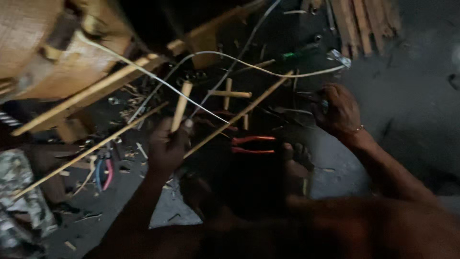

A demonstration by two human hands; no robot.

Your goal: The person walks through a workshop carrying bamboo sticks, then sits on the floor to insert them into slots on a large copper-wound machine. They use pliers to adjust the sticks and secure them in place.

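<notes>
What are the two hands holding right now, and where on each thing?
The left hand grips a short wooden stick by its lower end. The right hand is closed near thin wire; too blurred to tell what it holds.

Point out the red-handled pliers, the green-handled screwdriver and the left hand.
red-handled pliers (253, 145): head view, on the red handles.
green-handled screwdriver (292, 54): head view, on the green handle.
left hand (167, 146): head view, back of the hand.

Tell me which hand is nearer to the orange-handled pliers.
Left. The left hand, gripping a bamboo stick, is just left of the pliers; the right hand is farther off, up and to their right.
</notes>
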